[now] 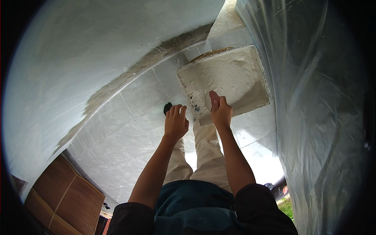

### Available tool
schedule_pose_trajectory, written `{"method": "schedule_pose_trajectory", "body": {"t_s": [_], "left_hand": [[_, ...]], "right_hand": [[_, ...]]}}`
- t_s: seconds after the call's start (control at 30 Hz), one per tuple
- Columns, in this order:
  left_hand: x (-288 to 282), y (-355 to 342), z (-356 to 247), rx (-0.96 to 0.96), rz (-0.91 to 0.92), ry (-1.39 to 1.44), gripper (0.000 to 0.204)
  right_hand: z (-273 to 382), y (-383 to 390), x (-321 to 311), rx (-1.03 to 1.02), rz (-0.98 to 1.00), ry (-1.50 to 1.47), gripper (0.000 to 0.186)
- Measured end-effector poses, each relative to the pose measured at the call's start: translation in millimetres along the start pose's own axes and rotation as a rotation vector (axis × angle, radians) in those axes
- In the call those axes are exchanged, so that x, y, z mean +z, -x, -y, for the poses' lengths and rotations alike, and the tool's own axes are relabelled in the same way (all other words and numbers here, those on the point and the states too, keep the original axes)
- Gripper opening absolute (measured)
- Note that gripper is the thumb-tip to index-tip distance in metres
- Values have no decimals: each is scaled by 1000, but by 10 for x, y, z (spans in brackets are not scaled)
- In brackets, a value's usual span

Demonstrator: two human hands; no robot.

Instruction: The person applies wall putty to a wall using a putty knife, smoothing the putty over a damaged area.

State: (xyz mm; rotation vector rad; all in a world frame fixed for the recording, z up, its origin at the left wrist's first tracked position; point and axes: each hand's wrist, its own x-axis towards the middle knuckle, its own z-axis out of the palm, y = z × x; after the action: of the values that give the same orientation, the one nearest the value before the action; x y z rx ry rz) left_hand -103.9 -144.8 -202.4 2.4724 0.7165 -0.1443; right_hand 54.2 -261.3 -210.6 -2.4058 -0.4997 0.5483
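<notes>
A square tray (244,68) of pale grey paste, its rim crusted and spattered, lies tilted across the upper middle. My right hand (221,113) is shut on a reddish-brown handle (214,95) over the tray's lower part; the tool's working end is hard to make out in the paste. My left hand (176,122) hangs left of the tray, fingers loosely bent and slightly apart, nothing visible in them. Just beyond its fingertips shows the dark tip of my shoe (167,107); my light trousers run beneath both hands.
A pale wall (78,51) with a patchy grey band along its base curves along the left. Clear plastic sheeting (313,98) hangs on the right, beside the tiled floor (133,149). Brown wooden panels (66,196) stand at lower left; grass (286,209) shows at lower right.
</notes>
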Motion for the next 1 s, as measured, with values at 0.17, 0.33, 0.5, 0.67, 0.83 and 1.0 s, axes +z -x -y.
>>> {"method": "schedule_pose_trajectory", "body": {"t_s": [0.17, 0.33, 0.5, 0.67, 0.83, 1.0], "left_hand": [[11, 44, 50, -21, 7, -1, 48], [20, 76, 82, -21, 0, -11, 49], [19, 96, 84, -29, 4, -5, 48], [32, 114, 101, -30, 3, 0, 47], [28, 119, 107, -46, 6, -27, 46], [24, 133, 133, -58, 6, -24, 46]], "right_hand": [[-14, -3, -5, 36, 10, 10, 12], [-50, 25, -3, 64, 26, 34, 14], [-83, 129, 11, 49, 7, -14, 13], [-134, 225, 20, 31, 1, -52, 13], [-189, 214, 9, 79, 43, -100, 14], [-259, 222, 84, 60, 75, -167, 16]]}}
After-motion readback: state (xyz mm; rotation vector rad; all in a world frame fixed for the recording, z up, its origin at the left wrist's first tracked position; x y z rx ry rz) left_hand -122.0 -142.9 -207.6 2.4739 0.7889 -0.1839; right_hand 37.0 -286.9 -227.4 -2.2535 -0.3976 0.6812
